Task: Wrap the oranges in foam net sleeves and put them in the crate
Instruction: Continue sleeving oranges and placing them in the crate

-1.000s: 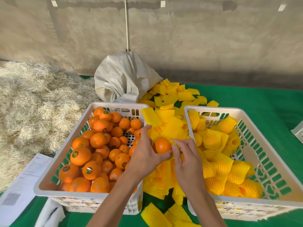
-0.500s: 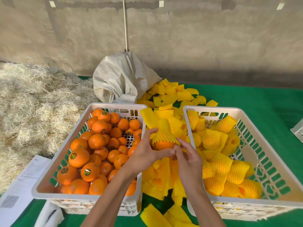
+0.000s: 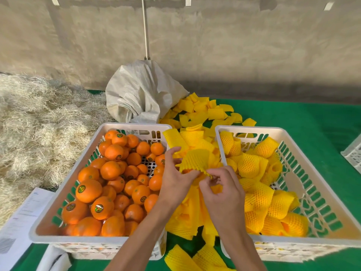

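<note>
Head view: left hand (image 3: 175,182) and right hand (image 3: 222,192) pinch a ribbed mesh foam sleeve (image 3: 195,160).

Bright orange fruit, many marked with round dark-and-yellow stickers, is seen in the white slotted crate (image 3: 64,198) on the left, while yellow foam net sleeves with a diamond mesh pattern are seen in the matching white crate (image 3: 320,194) on the right (green shows through the slots of both). The same yellow mesh is seen on the sleeve (image 3: 195,160) held between the hands. A plain green cloth (image 3: 302,118) covers the table, against which a whitish woven sack (image 3: 140,90) and pale straw-coloured shredded fibre (image 3: 35,122) are set.
</note>
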The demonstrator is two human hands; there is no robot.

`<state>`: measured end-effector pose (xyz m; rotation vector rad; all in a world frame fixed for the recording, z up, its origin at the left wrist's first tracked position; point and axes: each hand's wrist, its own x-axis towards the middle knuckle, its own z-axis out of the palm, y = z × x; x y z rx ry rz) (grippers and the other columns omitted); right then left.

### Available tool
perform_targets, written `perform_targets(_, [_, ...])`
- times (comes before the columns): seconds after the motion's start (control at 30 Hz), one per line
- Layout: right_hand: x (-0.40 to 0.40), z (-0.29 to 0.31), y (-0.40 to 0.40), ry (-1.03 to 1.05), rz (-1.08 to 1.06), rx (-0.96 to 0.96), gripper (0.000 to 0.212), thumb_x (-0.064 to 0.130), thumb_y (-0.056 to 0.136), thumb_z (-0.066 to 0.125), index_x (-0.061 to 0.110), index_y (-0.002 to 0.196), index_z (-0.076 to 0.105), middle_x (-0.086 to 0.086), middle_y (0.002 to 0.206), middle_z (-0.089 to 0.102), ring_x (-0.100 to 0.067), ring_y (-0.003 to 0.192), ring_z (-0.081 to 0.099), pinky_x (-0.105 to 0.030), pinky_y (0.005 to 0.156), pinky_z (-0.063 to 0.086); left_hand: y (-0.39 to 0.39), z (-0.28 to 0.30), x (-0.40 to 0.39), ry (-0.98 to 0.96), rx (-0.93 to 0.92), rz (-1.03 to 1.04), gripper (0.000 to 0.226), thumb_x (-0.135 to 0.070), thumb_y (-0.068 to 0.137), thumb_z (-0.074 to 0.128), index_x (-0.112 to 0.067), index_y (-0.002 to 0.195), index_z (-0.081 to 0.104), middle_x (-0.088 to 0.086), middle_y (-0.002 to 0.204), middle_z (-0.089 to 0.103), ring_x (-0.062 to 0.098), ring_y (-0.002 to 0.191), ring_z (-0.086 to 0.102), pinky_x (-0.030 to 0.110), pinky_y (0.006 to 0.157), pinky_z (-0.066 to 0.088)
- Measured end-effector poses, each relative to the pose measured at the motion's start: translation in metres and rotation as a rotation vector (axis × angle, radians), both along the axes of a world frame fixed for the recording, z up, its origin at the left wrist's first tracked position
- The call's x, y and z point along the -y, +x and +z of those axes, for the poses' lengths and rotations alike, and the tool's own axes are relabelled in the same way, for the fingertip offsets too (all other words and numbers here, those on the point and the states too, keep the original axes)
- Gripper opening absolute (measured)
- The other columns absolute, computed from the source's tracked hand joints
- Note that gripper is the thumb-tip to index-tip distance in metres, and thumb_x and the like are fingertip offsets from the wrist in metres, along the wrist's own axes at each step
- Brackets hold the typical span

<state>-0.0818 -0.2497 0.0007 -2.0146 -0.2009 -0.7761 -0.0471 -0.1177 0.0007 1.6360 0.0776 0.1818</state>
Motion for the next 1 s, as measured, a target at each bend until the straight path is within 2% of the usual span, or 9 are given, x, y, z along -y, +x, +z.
perform_targets(0.1, [0.002,0.003,0.006,0.084,-0.047,-0.118,0.027,0.015,0.088,0.071,0.022,0.11,0.058,0.009,0.11,0.054,-0.003,0.094,0.057,-0.01,0.069,0.047,-0.003,0.001,0.012,-0.053,0.045,-0.067,0.058,-0.006,0.094,0.069,-0.036,0.142,0.052,-0.002,0.129,0.061,0.0,0.113,0.059,0.022,0.087,0.057])
perform_targets(0.17, [0.005,0.001,0.01,0.054,-0.041,-0.25,0.033,0.028,0.096,0.062,0.026,0.128,0.053,0.01,0.124,0.054,-0.001,0.099,0.055,-0.009,0.069,0.045,-0.003,0.005,0.016,-0.267,-0.083,-0.149,0.048,-0.008,0.1,0.06,-0.036,0.139,0.058,0.011,0.128,0.067,0.022,0.117,0.067,0.047,0.101,0.057])
perform_targets(0.23, [0.01,-0.003,0.013,-0.005,-0.006,-0.312,0.038,0.029,0.103,0.052,0.023,0.14,0.053,0.007,0.134,0.057,-0.002,0.11,0.053,-0.002,0.079,0.041,-0.001,0.004,0.016,-0.372,-0.147,-0.242,0.051,-0.013,0.096,0.07,-0.032,0.14,0.055,0.012,0.126,0.071,0.031,0.119,0.068,0.052,0.105,0.054])
perform_targets(0.33, [0.017,-0.004,0.014,-0.105,-0.008,-0.313,0.039,0.025,0.105,0.047,0.016,0.142,0.055,-0.001,0.138,0.059,-0.014,0.123,0.054,-0.012,0.092,0.039,-0.001,0.004,0.013,-0.225,-0.106,-0.245,0.058,-0.017,0.087,0.084,-0.03,0.137,0.056,-0.001,0.121,0.075,0.018,0.115,0.07,0.033,0.097,0.057])
perform_targets(0.47, [0.021,-0.001,0.014,-0.139,-0.045,-0.284,0.034,0.018,0.105,0.049,0.01,0.137,0.06,-0.006,0.13,0.062,-0.021,0.117,0.06,-0.022,0.088,0.047,0.003,0.002,0.015,-0.025,-0.047,-0.092,0.056,-0.033,0.084,0.085,-0.037,0.135,0.061,-0.017,0.127,0.069,0.001,0.121,0.06,0.006,0.09,0.046])
perform_targets(0.6, [0.017,0.001,0.011,-0.206,-0.041,-0.243,0.032,0.018,0.105,0.051,0.01,0.134,0.062,-0.004,0.127,0.066,-0.02,0.111,0.064,-0.015,0.081,0.046,0.008,-0.006,0.028,-0.005,0.011,0.056,0.045,-0.019,0.088,0.082,-0.042,0.121,0.06,-0.049,0.094,0.064,-0.031,0.095,0.053,-0.004,0.071,0.042])
perform_targets(0.73, [0.03,0.003,0.006,-0.223,-0.132,-0.186,0.027,0.024,0.101,0.059,0.014,0.124,0.067,-0.002,0.117,0.064,-0.02,0.102,0.065,-0.033,0.074,0.058,0.01,-0.007,0.05,0.067,-0.036,0.011,0.065,-0.02,0.094,0.076,-0.021,0.152,0.047,-0.025,0.125,0.062,-0.02,0.106,0.057,0.001,0.081,0.046])
perform_targets(0.87, [0.052,0.0,0.004,-0.215,-0.204,-0.09,0.023,0.025,0.097,0.065,0.016,0.118,0.067,0.001,0.113,0.058,-0.018,0.097,0.061,-0.033,0.065,0.056,0.019,0.002,0.083,0.07,-0.075,-0.092,0.07,-0.012,0.095,0.073,-0.021,0.156,0.04,0.003,0.141,0.061,0.034,0.124,0.063,0.042,0.101,0.055])
perform_targets(1.0, [0.073,-0.001,0.007,-0.158,-0.232,-0.128,0.022,0.026,0.099,0.062,0.02,0.119,0.065,0.004,0.117,0.057,-0.014,0.097,0.06,-0.032,0.064,0.056,0.032,0.006,0.112,0.046,-0.078,-0.177,0.068,-0.001,0.094,0.071,-0.02,0.154,0.044,-0.006,0.145,0.053,0.02,0.121,0.063,0.032,0.093,0.06])
